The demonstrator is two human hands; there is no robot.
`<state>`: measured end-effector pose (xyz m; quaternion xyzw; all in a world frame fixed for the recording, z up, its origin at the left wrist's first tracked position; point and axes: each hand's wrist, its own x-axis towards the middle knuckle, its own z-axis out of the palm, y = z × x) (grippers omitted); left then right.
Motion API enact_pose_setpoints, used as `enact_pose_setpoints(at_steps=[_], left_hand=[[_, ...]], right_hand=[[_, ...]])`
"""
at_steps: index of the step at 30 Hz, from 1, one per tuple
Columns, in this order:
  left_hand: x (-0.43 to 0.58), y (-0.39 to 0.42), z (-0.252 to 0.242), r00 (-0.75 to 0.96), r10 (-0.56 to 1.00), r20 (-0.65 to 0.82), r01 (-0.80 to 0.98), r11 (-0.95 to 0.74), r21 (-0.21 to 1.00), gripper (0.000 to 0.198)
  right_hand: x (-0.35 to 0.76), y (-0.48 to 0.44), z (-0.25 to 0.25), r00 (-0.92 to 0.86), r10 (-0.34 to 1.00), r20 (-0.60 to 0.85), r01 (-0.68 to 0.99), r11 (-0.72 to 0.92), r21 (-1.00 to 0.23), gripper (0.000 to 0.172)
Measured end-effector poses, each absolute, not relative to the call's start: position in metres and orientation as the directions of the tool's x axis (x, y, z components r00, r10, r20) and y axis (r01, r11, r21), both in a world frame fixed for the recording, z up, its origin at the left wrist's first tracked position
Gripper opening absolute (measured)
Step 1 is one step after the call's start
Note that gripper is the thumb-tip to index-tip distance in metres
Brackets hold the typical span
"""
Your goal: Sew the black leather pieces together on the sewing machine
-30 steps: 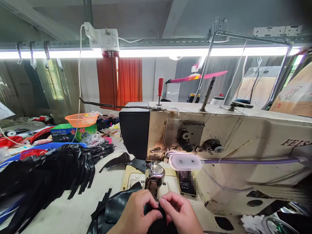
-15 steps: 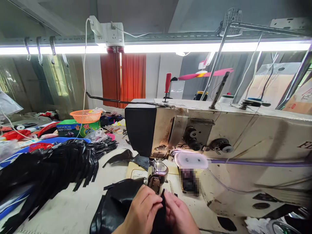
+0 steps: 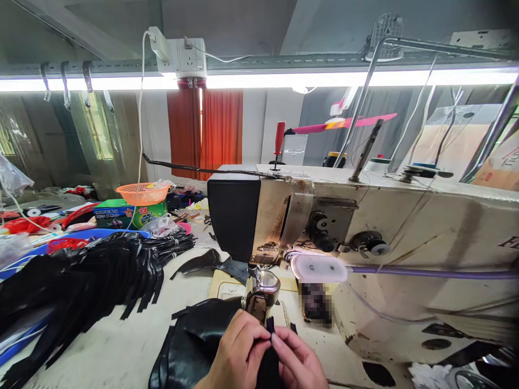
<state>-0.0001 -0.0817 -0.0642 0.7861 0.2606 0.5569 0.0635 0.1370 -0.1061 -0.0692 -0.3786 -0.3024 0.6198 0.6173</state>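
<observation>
In front of the sewing machine (image 3: pixel 409 216), my left hand (image 3: pixel 239 348) and my right hand (image 3: pixel 300 359) pinch the edge of a black fabric piece (image 3: pixel 268 370). Thumbs and fingertips meet at its upper end, where a short dark tab stands up between them. Just beyond my fingers is the machine's presser foot (image 3: pixel 256 302), under a shiny metal guard. A glossy black leather-like piece (image 3: pixel 198 337) lies folded to the left, partly behind my left hand. Whether it joins the held piece, I cannot tell.
A large stack of glossy black strips (image 3: pixel 101 281) spreads over the left of the table. Behind it stand a green box (image 3: pixel 111 212) and an orange basket (image 3: pixel 142 193). A loose black cutout (image 3: pixel 203 262) lies beside the needle area. A lit lamp (image 3: pixel 318 267) hangs under the machine arm.
My fingertips have shifted slightly down along the edge of the black fabric piece, so more of its upper end shows. My right hand has drawn a little closer to my left.
</observation>
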Motion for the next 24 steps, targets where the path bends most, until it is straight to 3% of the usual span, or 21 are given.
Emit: enact_pose_setpoints(at_steps=[3, 7, 12, 24], left_hand=[[-0.0015, -0.0822, -0.0664, 0.252, 0.511, 0.822, 0.341, -0.842, 0.419, 0.014], [-0.0021, -0.0812, -0.0679, 0.251, 0.500, 0.829, 0.347, -0.846, 0.405, 0.019], [-0.0007, -0.0792, -0.0702, 0.265, 0.476, 0.838, 0.371, -0.853, 0.367, 0.025], [-0.0036, -0.0833, -0.0606, 0.264, 0.590, 0.763, 0.347, -0.796, 0.496, 0.023]], right_hand=[[0.1354, -0.1051, -0.0733, 0.151, 0.989, -0.013, -0.340, 0.040, -0.939, 0.032], [0.1324, -0.1062, -0.0726, 0.227, 0.970, 0.089, -0.149, 0.125, -0.981, 0.041], [0.1293, -0.1082, -0.0670, 0.259, 0.956, 0.135, -0.153, 0.179, -0.972, 0.034], [0.1319, -0.1065, -0.0638, 0.181, 0.968, 0.175, -0.130, 0.200, -0.971, 0.032]])
